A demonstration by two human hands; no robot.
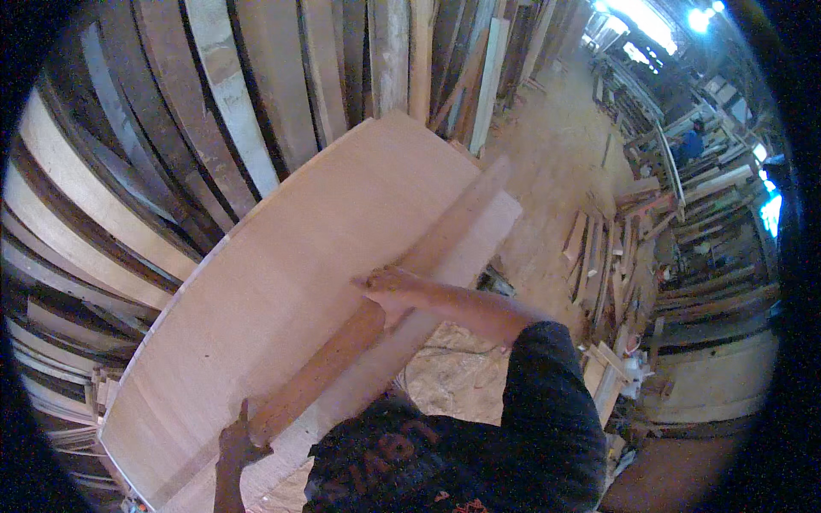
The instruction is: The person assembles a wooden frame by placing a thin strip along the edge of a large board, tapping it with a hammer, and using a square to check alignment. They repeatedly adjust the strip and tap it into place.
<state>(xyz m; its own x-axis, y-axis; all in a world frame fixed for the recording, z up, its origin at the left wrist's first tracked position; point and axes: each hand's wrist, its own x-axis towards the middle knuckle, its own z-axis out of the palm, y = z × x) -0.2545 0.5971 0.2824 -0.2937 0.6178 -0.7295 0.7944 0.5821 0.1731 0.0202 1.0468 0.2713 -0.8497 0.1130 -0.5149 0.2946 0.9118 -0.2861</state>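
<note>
I see the right hand (389, 286) laid across the middle of a long brown plank (321, 380), its fingers hooked toward the plank's far side; I read that as a closed grip. The left hand (239, 440) has the lower-left part of the plank between thumb and fingers, also closed around it. So the plank runs from one hand to the other and on past the right one. It lies slantwise on a broad, pale wooden surface (239, 282), roughly along the near edge, and its upper tip reaches the right-hand edge close to the near corner.

The plank's upper stretch is smeared, so I cannot make out exactly where it ends. The right fingers are blurred too, and what the left fingers do underneath is hidden from me. Below the left hand a darker strip continues toward the surface's lower-left corner; I cannot tell whether it is plank or shadow. That corner and the left forearm are cut off at the bottom of my view.

A dark shirt (410, 466) covers part of the near edge. Beyond the far edge stand upright boards (244, 94). To the right, loose wood pieces (590, 252) lie on a dusty floor (547, 128), and farther back I catch a small, indistinct person in blue (689, 144).
</note>
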